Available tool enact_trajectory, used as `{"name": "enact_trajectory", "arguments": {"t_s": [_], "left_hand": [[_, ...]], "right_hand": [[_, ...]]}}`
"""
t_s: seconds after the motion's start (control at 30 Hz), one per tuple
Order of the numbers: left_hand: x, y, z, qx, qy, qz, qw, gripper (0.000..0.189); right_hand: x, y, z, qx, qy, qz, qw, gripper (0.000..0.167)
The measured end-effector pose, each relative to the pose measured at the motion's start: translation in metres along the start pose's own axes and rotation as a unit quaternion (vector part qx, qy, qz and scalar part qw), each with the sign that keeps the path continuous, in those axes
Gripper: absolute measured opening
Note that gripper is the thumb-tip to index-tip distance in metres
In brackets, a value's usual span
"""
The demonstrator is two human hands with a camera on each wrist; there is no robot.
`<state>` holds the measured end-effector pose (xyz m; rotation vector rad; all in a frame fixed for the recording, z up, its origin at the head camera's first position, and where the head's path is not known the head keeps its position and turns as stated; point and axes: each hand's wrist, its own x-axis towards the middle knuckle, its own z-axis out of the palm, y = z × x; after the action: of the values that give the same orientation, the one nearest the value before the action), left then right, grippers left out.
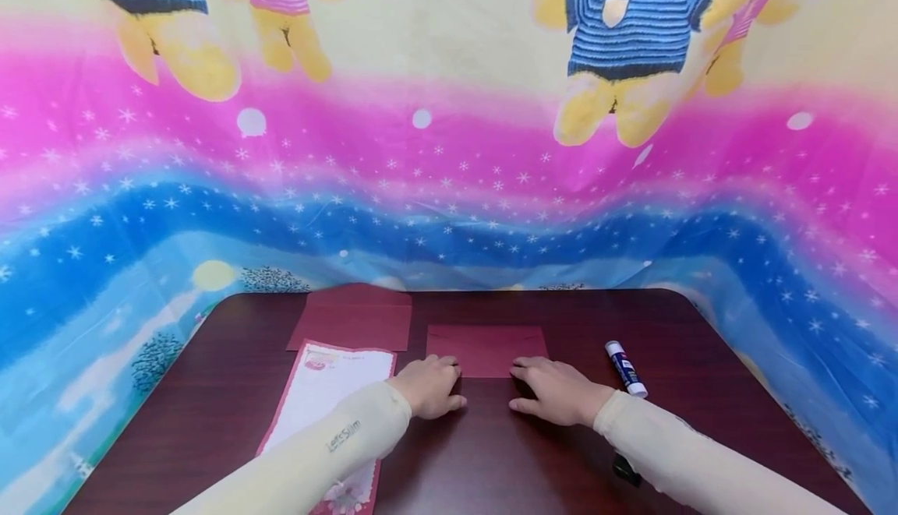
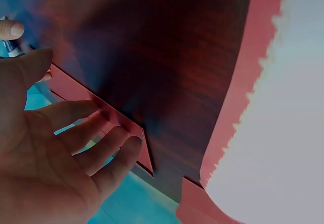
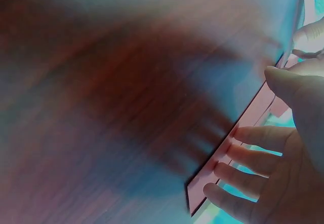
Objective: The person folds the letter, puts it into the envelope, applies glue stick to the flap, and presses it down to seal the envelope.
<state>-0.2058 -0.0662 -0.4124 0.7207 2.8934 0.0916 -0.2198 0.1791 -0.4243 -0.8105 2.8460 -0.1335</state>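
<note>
A dark red envelope [image 1: 486,350] lies closed on the table in the head view, its long near edge toward me. My left hand [image 1: 429,387] touches its near left corner with the fingertips, thumb held apart. At the near right corner, the fingers of my right hand [image 1: 561,392] rest on the envelope in the same way. Both wrist views show lightly bent, spread fingers on the envelope's edge: the left hand [image 2: 71,143] and the right hand [image 3: 273,163]. Neither hand grips anything.
A second red envelope [image 1: 354,324] lies at the back left, flap raised. In front of it is a white letter sheet [image 1: 330,390] with a red border, partly under my left forearm. A glue stick [image 1: 626,369] lies right. A black object [image 1: 626,470] is mostly hidden by my right sleeve.
</note>
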Motion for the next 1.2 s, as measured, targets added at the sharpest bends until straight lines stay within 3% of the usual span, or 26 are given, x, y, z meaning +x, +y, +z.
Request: {"name": "enact_trajectory", "arguments": {"t_s": [0.43,0.73,1.2], "left_hand": [[0.017,-0.012,-0.009,-0.039,-0.013,-0.029,0.9987,0.055],[0.032,-0.019,-0.006,-0.057,-0.019,-0.048,0.997,0.058],[0.032,-0.021,-0.007,-0.058,-0.011,-0.059,0.9965,0.057]], "right_hand": [[0.026,0.004,-0.004,0.026,0.0,0.02,0.9995,0.062],[0.036,0.005,-0.005,0.039,0.0,0.035,0.9986,0.062],[0.037,0.006,-0.009,0.049,0.005,0.039,0.998,0.06]]}}
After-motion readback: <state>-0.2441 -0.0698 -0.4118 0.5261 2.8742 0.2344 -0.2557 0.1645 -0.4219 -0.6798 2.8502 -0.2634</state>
